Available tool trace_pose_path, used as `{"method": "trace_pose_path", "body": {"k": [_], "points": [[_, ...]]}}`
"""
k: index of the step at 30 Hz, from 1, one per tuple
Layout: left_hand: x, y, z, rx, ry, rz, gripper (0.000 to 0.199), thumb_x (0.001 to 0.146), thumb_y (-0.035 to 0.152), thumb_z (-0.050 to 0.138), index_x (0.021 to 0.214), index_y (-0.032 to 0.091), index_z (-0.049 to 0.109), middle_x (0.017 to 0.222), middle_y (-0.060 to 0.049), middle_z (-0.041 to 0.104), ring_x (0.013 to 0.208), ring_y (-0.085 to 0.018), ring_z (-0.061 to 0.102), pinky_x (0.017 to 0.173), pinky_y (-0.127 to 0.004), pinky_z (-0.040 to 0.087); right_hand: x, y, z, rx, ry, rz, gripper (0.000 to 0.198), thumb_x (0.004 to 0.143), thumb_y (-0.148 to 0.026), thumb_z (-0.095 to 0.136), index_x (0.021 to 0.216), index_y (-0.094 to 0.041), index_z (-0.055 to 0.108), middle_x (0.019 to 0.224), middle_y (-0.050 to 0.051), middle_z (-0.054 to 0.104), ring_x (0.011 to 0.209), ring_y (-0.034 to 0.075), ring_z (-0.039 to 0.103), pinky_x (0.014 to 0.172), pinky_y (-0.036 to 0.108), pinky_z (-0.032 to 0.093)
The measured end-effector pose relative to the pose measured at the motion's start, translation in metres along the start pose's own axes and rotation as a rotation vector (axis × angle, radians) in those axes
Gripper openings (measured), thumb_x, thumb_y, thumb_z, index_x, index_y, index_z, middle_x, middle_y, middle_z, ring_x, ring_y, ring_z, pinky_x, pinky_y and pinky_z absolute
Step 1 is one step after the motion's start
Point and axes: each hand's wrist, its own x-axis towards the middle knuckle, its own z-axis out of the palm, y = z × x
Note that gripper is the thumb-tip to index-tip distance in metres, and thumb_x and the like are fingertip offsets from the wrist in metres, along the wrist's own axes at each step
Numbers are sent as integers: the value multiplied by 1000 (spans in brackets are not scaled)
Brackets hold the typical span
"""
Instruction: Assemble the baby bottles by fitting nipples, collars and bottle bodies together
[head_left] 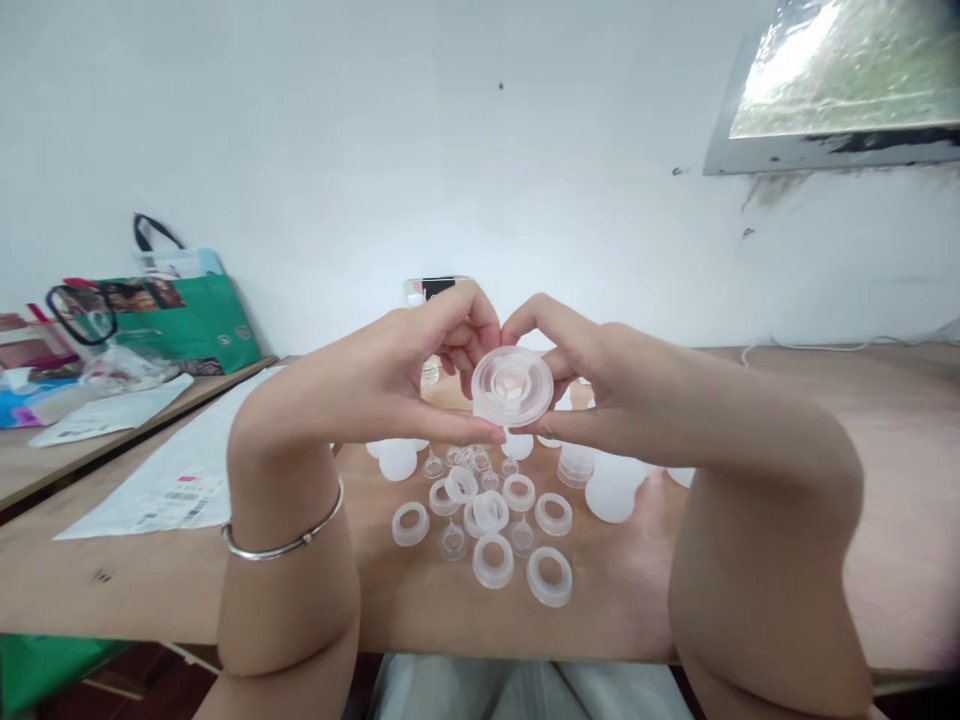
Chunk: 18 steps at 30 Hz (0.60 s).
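Observation:
Raised above the table, a clear round plastic piece with a wide rim and a stepped centre faces me. My left hand grips its left edge between thumb and fingertips. On the opposite edge, the thumb and fingers of my right hand are closed on the same piece. Below lie several translucent rings, along with small clear stemmed pieces. White rounded soft-looking pieces rest behind them, partly hidden by my hands. A short stack of clear round parts stands near my right wrist.
A white plastic mailer bag lies on the brown table at left. Farther left, a green bag and other packaging stand on another surface. A white cable runs along the wall at right. A box shows behind my left hand.

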Motion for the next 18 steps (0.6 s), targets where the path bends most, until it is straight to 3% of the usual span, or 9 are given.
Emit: {"method": "trace_pose_path", "body": {"k": [18], "points": [[2,3,4,95,15,-33,33,76,42,66,97,21,50,94,-4,64,85,-17,62,68,-28,48,3,0,2,-138,-3,58,13,84,-29,51,94,-26,44,69,-3,61,52,14,52,47,25,31]]}}
